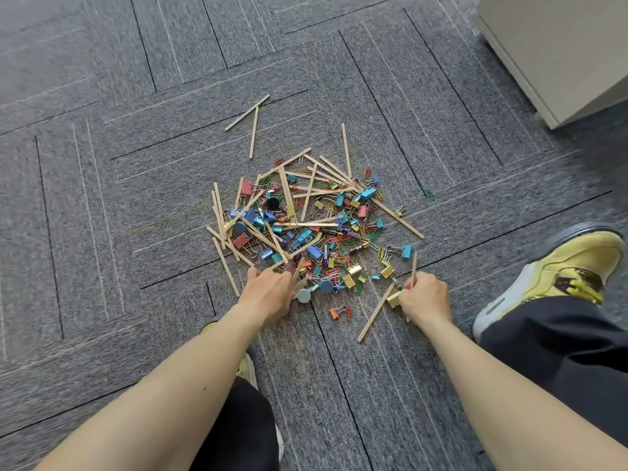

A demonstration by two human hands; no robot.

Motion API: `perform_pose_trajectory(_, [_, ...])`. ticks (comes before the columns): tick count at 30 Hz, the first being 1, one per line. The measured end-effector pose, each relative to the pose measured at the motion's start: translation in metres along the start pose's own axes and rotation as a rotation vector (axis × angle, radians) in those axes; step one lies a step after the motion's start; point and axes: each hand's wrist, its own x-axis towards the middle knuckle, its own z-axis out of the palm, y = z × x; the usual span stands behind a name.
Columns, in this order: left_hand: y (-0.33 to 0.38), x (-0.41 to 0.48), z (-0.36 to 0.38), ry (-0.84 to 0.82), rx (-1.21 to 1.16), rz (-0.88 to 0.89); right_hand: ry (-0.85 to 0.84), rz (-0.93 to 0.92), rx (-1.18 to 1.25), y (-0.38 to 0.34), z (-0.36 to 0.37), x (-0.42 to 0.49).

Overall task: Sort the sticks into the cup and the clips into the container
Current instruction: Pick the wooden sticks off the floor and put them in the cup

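A mixed pile (306, 219) of wooden sticks, coloured binder clips and paper clips lies on the grey carpet. My left hand (268, 290) rests at the pile's near left edge, fingers curled around the ends of a few sticks (299, 271). My right hand (424, 295) is at the near right edge, closed on a thin stick (413, 265) that points up from the fist; a gold binder clip (394, 298) touches its thumb side. Two sticks (251, 117) lie apart beyond the pile. No cup or container is in view.
A pale cabinet (560, 52) stands at the top right. My right foot in a yellow shoe (550, 277) is planted right of the pile, and a knee in dark trousers (238, 426) is near the bottom centre. A lone stick (375, 312) lies near my right hand.
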Motion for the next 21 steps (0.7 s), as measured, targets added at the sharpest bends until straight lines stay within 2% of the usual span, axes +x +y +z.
perform_pose_trajectory(3, [-0.001,-0.001,-0.005,-0.016,-0.122,-0.045,0.024,-0.003,0.016,-0.01,-0.001,-0.005])
perform_pose_trajectory(7, [-0.003,0.002,-0.003,-0.026,-0.215,-0.107,-0.096,0.043,0.005,-0.023,0.008,-0.018])
perform_pose_trajectory(10, [-0.004,0.005,0.0,-0.048,-0.204,-0.115,-0.125,0.062,-0.093,-0.025,0.02,-0.025])
perform_pose_trajectory(15, [0.0,0.002,0.012,-0.082,-0.155,-0.036,-0.083,0.02,-0.258,-0.027,0.03,-0.036])
perform_pose_trajectory(21, [0.006,-0.001,0.015,-0.055,-0.066,-0.033,-0.098,0.06,-0.199,-0.03,0.034,-0.035])
